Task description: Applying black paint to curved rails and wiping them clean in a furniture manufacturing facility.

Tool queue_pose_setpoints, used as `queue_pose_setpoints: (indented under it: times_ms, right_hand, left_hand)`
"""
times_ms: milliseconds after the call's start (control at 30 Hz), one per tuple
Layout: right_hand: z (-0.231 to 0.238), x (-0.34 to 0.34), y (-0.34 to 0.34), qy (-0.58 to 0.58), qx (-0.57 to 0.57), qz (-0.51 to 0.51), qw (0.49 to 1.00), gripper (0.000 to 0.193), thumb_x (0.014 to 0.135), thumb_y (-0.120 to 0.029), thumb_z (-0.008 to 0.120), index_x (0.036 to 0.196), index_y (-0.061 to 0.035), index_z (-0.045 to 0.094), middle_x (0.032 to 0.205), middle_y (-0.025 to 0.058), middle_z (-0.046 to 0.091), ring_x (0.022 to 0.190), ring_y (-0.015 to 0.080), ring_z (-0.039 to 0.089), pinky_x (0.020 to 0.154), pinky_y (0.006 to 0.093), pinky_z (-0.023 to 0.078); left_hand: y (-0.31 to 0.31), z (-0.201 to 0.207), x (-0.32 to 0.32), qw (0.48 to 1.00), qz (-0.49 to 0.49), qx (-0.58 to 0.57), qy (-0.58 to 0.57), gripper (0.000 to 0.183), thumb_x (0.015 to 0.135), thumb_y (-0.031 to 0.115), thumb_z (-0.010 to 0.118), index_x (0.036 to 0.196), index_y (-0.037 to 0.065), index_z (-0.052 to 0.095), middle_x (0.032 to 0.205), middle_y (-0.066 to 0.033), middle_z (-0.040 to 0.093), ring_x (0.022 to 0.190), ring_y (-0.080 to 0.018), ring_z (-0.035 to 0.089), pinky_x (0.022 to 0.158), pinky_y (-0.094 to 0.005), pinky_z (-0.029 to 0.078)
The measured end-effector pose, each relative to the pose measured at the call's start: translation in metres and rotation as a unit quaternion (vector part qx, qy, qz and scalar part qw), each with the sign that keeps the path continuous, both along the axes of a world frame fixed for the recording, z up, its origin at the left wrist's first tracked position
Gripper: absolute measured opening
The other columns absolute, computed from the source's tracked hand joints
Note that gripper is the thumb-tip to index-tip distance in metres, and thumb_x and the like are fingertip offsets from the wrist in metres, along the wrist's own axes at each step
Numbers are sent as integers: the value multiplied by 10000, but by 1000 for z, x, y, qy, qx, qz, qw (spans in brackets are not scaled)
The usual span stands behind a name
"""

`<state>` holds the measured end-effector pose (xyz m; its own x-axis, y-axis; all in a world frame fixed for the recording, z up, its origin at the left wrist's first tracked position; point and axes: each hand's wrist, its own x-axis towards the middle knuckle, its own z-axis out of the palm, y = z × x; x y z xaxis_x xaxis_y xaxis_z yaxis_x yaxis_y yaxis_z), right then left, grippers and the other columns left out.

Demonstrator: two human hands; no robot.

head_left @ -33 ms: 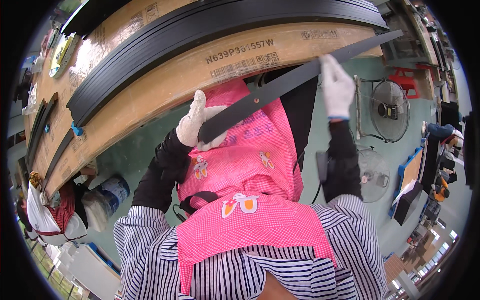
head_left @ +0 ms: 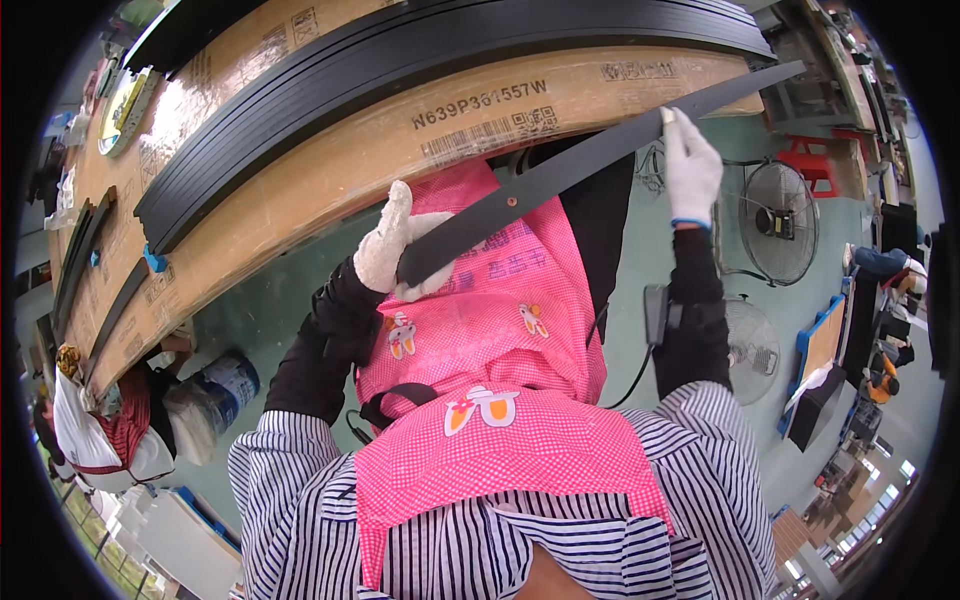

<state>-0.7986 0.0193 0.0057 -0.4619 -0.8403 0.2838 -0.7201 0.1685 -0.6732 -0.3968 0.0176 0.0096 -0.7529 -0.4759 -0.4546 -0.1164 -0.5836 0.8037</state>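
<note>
cardboard (head_left: pixel 300 190) beyond, black strip (head_left: pixel 560 174) slanting from cupped left hand (head_left: pixel 388 245), right hand (head_left: pixel 693 175) pinching it

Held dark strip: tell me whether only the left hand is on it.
No, its lower end lies across the left hand, while the right hand touches the dark strip farther up.

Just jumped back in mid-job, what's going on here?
A person in a pink apron has one long black strip in two white-gloved hands. Its near end lies across the left hand, thumb pointing up, while the right hand pinches its edge farther along. The strip slants up to the right, in front of the apron. Beyond it, a stack of black strips lies on the cardboard surface.
</note>
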Motion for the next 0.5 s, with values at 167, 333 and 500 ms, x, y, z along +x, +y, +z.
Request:
queue_pose_setpoints:
  times_ms: [167,333,500]
  right_hand:
    - [-17,51,19,-67,-19,142,987,308,976,-171,729,1253,-36,749,1193,152,772,1114,213,747,1012,310,535]
    - [-16,4,0,11,-24,47,999,326,1023,-275,682,1247,-50,755,1194,136,774,1091,216,750,979,310,548]
    - [-8,74,18,20,-36,100,994,325,1009,-308,691,1216,-68,767,1093,130,779,956,228,773,864,322,580]
  left_hand:
    - [0,-2,3,999,1,13,40,1253,858,949,0,1249,-60,630,524,-18,497,355,-95,373,360,-245,302]
    - [-1,-5,7,1000,6,-1,16,1282,848,962,14,1237,-98,621,490,-13,466,342,-95,356,348,-250,277]
    - [1,-5,3,998,35,48,25,1269,851,960,15,1251,-78,626,500,-26,476,345,-99,362,345,-254,287]
